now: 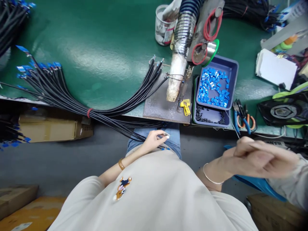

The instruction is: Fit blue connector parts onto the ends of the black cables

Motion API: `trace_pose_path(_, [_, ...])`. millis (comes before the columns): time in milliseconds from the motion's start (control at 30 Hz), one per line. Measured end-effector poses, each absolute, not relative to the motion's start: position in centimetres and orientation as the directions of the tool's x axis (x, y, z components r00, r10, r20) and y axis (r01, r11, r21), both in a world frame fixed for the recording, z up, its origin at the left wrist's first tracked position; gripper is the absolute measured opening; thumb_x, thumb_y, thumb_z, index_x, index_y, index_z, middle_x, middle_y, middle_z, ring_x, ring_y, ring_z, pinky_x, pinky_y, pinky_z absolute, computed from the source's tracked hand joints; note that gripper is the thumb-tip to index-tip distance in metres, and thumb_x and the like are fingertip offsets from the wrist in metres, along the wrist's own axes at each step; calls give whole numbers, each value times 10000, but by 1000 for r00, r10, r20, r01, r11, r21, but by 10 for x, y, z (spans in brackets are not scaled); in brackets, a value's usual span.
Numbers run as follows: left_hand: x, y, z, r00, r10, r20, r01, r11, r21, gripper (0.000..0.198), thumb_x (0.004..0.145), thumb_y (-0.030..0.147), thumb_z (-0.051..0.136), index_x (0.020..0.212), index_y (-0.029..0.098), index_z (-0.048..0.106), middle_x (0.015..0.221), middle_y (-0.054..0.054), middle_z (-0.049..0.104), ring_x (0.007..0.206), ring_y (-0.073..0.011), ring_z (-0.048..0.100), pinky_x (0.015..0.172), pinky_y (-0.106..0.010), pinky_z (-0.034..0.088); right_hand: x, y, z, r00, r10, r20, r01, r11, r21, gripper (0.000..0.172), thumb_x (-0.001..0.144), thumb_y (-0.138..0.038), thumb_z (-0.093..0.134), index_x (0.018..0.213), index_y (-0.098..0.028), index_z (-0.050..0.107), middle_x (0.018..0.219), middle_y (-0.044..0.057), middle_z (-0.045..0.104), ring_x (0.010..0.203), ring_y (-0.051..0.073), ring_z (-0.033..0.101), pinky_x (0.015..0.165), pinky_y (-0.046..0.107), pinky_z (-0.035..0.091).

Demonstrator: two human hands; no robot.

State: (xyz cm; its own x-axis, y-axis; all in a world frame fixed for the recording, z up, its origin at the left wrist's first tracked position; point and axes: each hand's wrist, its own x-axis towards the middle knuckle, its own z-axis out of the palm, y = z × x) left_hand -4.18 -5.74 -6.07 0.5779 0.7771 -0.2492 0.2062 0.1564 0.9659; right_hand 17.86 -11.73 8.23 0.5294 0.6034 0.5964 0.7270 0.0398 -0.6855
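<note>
My left hand (156,140) is over my lap, below the table edge, with thumb and forefinger pinched together. What lies in the pinch is too small to make out. Black cables (134,134) run down to this hand, and small blue connectors (165,149) show just under it. My right hand (234,160), with a thin bracelet at the wrist, reaches out to the right. There it overlaps a co-worker's hand (276,158) that comes from a grey sleeve. Blur and overlap hide my right fingers and anything between them.
A cable bundle (89,113), tied with a red band, lies along the table edge. A hose (176,64) hangs over a brown board (156,107) with a yellow clip (185,106). Trays (233,73) of blue and black parts, pliers (245,123) and a fan (281,110) are at right.
</note>
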Motion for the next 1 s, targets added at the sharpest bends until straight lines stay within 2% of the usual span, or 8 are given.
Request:
trace_pose_path(67, [-48,-55,-55,520,821,-235,172,169,970,281,828,357,641,881,94,727,812,-82,719,701,-134,645,606,-212,509,184,-110,76,519,482,706,824,-62,-563,364,895,-532,568,700,-229,617,530,-36,491,435,103,421,487,302,313])
trace_pose_path(233, [-64,-20,-22,342,939,25,122,-71,990,229,880,338,623,863,128,712,788,-54,709,667,-122,646,649,-239,546,217,-80,34,423,820,384,888,-292,-354,233,908,-350,593,860,-181,746,803,74,727,714,184,633,687,308,437])
trace_pose_path(367, [-64,35,2,305,854,422,509,-521,685,176,927,248,572,944,143,712,933,-92,710,864,-192,647,825,-335,524,237,-66,8,454,845,283,878,-371,-302,239,891,-324,580,971,-176,750,923,108,748,777,220,641,744,337,437])
trace_pose_path(533, [-49,73,9,442,871,216,795,-492,355,203,905,135,503,1005,99,677,1026,-170,678,997,-299,640,854,-393,486,240,-60,6,500,829,249,852,-419,-315,185,837,-301,589,863,-173,721,882,105,742,757,218,611,744,338,411])
trace_pose_path(667, [-57,61,6,371,915,156,721,-390,573,111,840,123,528,861,138,635,709,-55,623,691,-193,614,689,-306,441,240,-58,10,529,822,210,826,-444,-347,146,788,-303,612,800,-186,699,800,70,714,675,184,550,711,326,381])
trace_pose_path(800, [-89,30,0,350,935,-53,262,-44,964,97,790,194,576,882,173,552,519,74,447,445,-75,397,505,-213,306,236,-63,15,568,801,192,785,-455,-420,119,751,-302,634,746,-190,675,612,-9,583,541,125,421,639,302,341])
trace_pose_path(900, [-110,13,-1,554,803,-220,68,220,973,229,802,271,607,989,172,519,485,109,406,415,-52,320,470,-189,243,229,-71,21,635,751,178,668,-420,-614,153,752,-342,662,753,-189,662,508,-66,456,449,87,303,548,279,287])
trace_pose_path(1000, [-110,8,8,779,586,-224,128,200,971,279,784,299,691,988,128,608,527,100,368,488,-45,304,506,-194,254,215,-78,31,661,720,213,559,-283,-779,200,751,-375,688,796,-182,663,688,-10,619,466,74,373,505,256,297])
